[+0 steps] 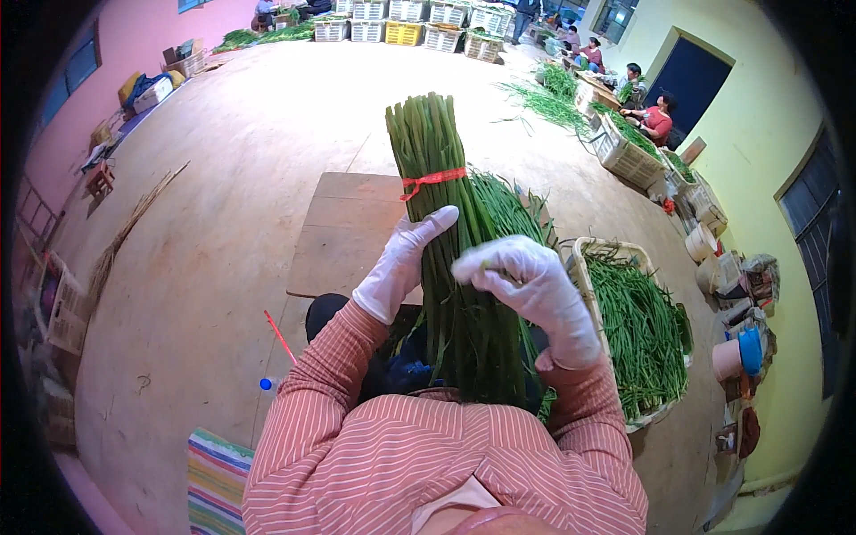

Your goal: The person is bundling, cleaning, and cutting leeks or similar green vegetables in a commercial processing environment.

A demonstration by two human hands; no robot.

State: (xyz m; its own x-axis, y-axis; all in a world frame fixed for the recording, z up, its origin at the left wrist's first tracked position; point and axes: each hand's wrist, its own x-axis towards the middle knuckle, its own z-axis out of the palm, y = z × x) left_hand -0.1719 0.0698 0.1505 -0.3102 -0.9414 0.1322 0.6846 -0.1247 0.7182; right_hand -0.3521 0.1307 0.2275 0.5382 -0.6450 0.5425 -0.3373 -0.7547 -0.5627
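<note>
A thick bundle of long green leafy stalks [438, 147], which look like garlic chives, stands upright before my chest. A red tie [435, 179] goes round its upper part. My left hand [408, 257], in a white glove, is shut on the bundle below the tie, thumb across the front. My right hand [528, 284], also white-gloved, is curled at the bundle's right side, slightly blurred; a small green bit shows at its fingers, and whether it grips anything firmly is unclear. Behind the bundle, more loose green stalks [511, 210] lie on a brown board [348, 214].
A white plastic crate [580, 257] full of green stalks stands close on my right. Further right are buckets [727, 360] along the wall. A thin red stick [279, 336] and a blue-capped bottle [266, 384] are at left. Several people sit by crates at the upper right.
</note>
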